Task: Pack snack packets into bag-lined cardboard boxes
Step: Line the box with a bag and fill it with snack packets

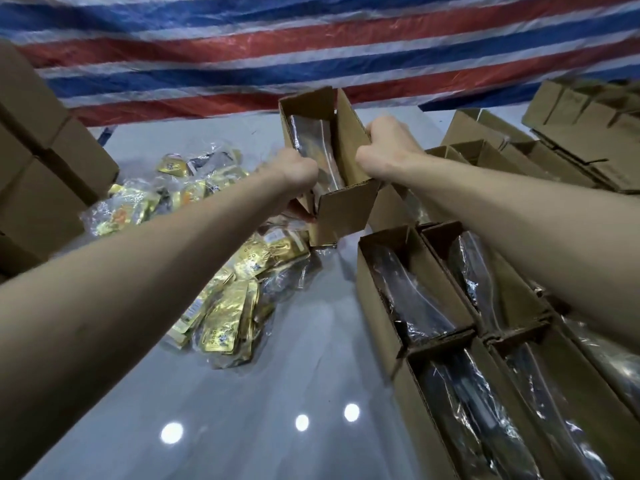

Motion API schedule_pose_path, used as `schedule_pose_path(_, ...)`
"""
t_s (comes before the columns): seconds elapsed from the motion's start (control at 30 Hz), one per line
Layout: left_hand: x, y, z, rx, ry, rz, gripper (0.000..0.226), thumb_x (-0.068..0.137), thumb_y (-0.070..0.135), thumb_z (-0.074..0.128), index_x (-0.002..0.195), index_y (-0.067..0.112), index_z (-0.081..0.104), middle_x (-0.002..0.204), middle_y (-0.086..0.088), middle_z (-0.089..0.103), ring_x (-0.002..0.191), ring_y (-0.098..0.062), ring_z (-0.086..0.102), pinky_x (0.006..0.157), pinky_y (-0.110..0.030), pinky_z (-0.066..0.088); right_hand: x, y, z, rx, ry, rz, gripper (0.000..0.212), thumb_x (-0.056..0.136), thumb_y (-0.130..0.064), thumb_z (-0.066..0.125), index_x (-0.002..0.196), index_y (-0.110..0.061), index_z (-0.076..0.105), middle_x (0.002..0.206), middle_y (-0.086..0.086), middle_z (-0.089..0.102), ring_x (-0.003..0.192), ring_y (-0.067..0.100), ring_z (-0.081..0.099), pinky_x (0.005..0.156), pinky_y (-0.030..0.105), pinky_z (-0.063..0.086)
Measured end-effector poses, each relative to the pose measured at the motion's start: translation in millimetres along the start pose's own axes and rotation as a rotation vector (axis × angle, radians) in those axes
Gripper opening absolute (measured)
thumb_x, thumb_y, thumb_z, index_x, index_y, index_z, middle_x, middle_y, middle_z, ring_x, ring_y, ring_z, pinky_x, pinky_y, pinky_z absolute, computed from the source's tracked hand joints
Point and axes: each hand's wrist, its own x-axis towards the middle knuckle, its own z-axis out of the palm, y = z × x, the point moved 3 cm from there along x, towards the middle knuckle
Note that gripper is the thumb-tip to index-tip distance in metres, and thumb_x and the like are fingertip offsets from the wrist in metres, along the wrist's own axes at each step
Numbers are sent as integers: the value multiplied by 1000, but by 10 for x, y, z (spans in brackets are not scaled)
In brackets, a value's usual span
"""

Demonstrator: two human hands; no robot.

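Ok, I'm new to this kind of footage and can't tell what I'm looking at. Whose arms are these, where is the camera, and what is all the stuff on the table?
There is no machine here. A person wears a camera on the head that looks forward and down, so the two bare arms are their own. This is the only view.

The left hand and the right hand each grip a side of an open cardboard box, held tilted over the grey table. A clear plastic bag lines it, and I see no packets inside.

Gold snack packets lie heaped on the table to the left. More bag-lined boxes stand in rows on the right. Closed boxes are stacked far left, and a striped tarp hangs behind.
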Motion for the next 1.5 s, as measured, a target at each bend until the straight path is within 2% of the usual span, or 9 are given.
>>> schedule_pose_path(0.23, 296, -274, 449, -69, -108, -83, 29, 98, -4, 36, 117, -4, 58, 115, -30, 62, 82, -42, 70, 60, -56, 61, 92, 506, 236, -131, 2, 81, 7, 84, -5, 52, 89, -9, 51, 78, 5, 48, 85, 30, 56, 61, 31, 36)
schedule_pose_path(0.53, 496, -505, 903, -122, -148, -148, 38, 97, -1, 33, 126, -4, 57, 127, -28, 58, 106, -43, 63, 59, -53, 61, 38, 981, 426, -202, -84, 231, 26, 86, -13, 49, 109, -10, 60, 128, 15, 53, 114, 38, 53, 91, 40, 44)
schedule_pose_path(0.63, 507, -492, 993, -93, -140, -152, 35, 98, 2, 35, 130, -3, 47, 128, -25, 57, 107, -44, 63, 54, -49, 60, 1, 1038, 441, -173, -93, 253, 31, 84, -9, 47, 113, -9, 56, 115, 16, 56, 103, 38, 55, 82, 40, 45)
schedule_pose_path(0.8, 555, -459, 1009, -35, -121, -141, 36, 99, 5, 36, 131, -2, 50, 127, -24, 58, 103, -42, 65, 62, -55, 61, -29, 1006, 439, -121, -66, 252, 8, 79, -2, 47, 76, -9, 45, 77, 4, 45, 64, 20, 46, 53, 30, 31)
schedule_pose_path(1.0, 738, -506, 817, -1, -80, -109, 41, 104, 30, 28, 108, 2, 58, 102, -24, 66, 63, -29, 63, 55, -32, 54, 9, 966, 395, -147, -73, 262, 18, 85, 1, 49, 71, -9, 44, 76, 3, 44, 64, 20, 48, 56, 28, 34)
schedule_pose_path(1.1, 987, -725, 548, 404, 169, 72, 37, 101, 18, 34, 119, -2, 59, 128, -27, 60, 106, -41, 62, 92, -48, 52, 9, 944, 437, -147, -81, 276, 17, 87, 1, 48, 72, -8, 45, 79, 4, 46, 73, 26, 53, 62, 31, 38)
schedule_pose_path(1.23, 1147, -1131, 633, 1091, 2, 337, 56, 90, 21, 57, 144, 19, 44, 157, -9, 34, 144, -29, 31, 118, -51, 27, 38, 939, 475, -140, -89, 275, 3, 87, 0, 46, 88, -2, 48, 89, 9, 50, 76, 27, 53, 62, 31, 40)
schedule_pose_path(1.37, 1351, -1416, 789, 1209, -102, 354, 89, 90, 47, 64, 159, 26, 11, 169, -2, 1, 154, -33, 8, 120, -62, 13, 62, 960, 475, -139, -106, 265, 16, 83, 2, 45, 96, -6, 41, 75, 5, 43, 57, 17, 39, 47, 27, 26)
schedule_pose_path(1.5, 1474, -1507, 907, 1398, -15, 346, 80, 94, 64, 47, 157, 31, 12, 165, -8, 13, 145, -39, 25, 113, -61, 24, 42, 935, 484, -150, -116, 265, 19, 83, 1, 45, 100, -7, 40, 77, 5, 45, 58, 16, 42, 46, 27, 26)
